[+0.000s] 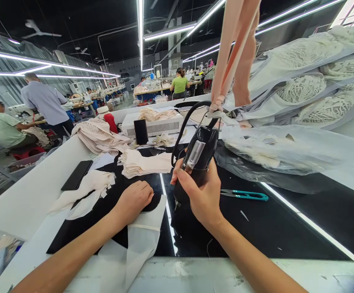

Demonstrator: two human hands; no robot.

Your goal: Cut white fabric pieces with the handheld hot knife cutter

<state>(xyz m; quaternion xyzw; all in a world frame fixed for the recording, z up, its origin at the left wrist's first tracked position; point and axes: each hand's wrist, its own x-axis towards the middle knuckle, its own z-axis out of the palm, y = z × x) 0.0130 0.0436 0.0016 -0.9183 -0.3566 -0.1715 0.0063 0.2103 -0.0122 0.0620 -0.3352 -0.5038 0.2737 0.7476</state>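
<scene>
My right hand (pixel 203 193) grips a black corded power tool (pixel 197 154) with a silver plate on its side. A metal tip shows at the tool's lower left, just above the black work surface. The tool is tied at its top to hanging pink fabric strips (pixel 234 53). My left hand (pixel 136 201) lies to the left with its fingers curled down on a pale fabric piece (pixel 148 228), which drapes over the near table edge. My left fingertips are hidden. Teal thread snips (pixel 247 195) lie right of my right hand.
A stack of cream fabric pieces (pixel 146 162) lies beyond my left hand. Loose cream pieces (pixel 85 191) and a black phone (pixel 77 175) are at left. Another phone (pixel 140 132) leans on a white vented box (pixel 161 124). Plastic-wrapped lace pieces (pixel 287 148) fill the right. People sit and stand behind.
</scene>
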